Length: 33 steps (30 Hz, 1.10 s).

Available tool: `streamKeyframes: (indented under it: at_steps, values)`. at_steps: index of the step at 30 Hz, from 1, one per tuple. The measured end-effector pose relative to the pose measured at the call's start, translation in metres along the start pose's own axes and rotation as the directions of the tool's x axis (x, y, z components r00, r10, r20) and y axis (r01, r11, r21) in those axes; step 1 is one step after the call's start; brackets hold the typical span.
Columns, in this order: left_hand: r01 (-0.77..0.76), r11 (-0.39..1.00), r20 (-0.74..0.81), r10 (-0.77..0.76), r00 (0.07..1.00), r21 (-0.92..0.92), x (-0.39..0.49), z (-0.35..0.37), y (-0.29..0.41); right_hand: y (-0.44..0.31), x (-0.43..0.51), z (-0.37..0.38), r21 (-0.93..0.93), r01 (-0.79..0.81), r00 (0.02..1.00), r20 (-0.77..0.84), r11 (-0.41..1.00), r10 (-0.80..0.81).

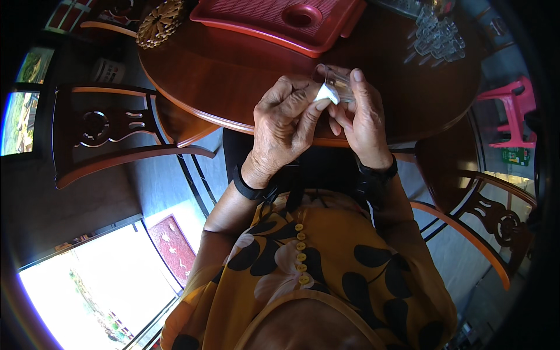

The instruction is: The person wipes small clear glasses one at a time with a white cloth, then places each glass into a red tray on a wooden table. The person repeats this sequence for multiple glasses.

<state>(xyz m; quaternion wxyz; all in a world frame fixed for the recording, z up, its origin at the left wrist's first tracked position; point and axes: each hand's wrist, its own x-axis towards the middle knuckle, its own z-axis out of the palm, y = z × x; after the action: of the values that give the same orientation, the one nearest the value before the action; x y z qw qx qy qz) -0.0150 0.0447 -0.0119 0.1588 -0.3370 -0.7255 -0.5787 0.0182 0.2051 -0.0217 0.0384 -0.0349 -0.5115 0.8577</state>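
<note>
Over the near edge of a round wooden table (pixel 210 83), my right hand (pixel 366 111) holds a small clear drinking glass (pixel 343 84) tilted on its side. A white tissue or cloth (pixel 328 92) is pinched between the thumb and fingers of my left hand (pixel 284 111), at the mouth of the glass. Part of the glass is hidden behind the fingers. Several more small clear glasses (pixel 439 39) stand grouped at the table's far right.
A red plastic tray (pixel 262 22) with a slotted top lies on the far part of the table. Left of it is a wooden bead trivet (pixel 159 24). Carved wooden chairs flank me at left (pixel 118 89) and right (pixel 494 210). A pink plastic stool (pixel 512 109) stands beyond.
</note>
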Motion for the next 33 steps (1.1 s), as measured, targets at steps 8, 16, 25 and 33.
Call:
streamKeyframes:
  at_steps: [8, 16, 25, 33]
  values:
    - [0.131, 0.981, -0.056, -0.140, 0.989, -0.145, 0.008, -0.014, 0.002, 0.012, -0.007, 0.012, -0.325, 0.338, 0.938, 0.194, 0.883, -0.288]
    - [-0.033, 0.995, 0.027, 0.030, 0.999, 0.095, 0.004, -0.003, 0.006, -0.001, -0.003, 0.003, -0.025, 0.035, 0.999, 0.022, 0.999, -0.035]
    - [0.102, 0.992, -0.024, -0.104, 0.994, -0.067, 0.010, -0.016, 0.006, 0.015, -0.005, 0.015, -0.191, 0.319, 0.941, 0.183, 0.928, -0.286]
    - [0.025, 0.999, -0.022, -0.026, 0.999, -0.038, 0.000, -0.002, 0.005, 0.010, -0.002, -0.001, -0.119, 0.192, 0.979, 0.097, 0.974, -0.181]
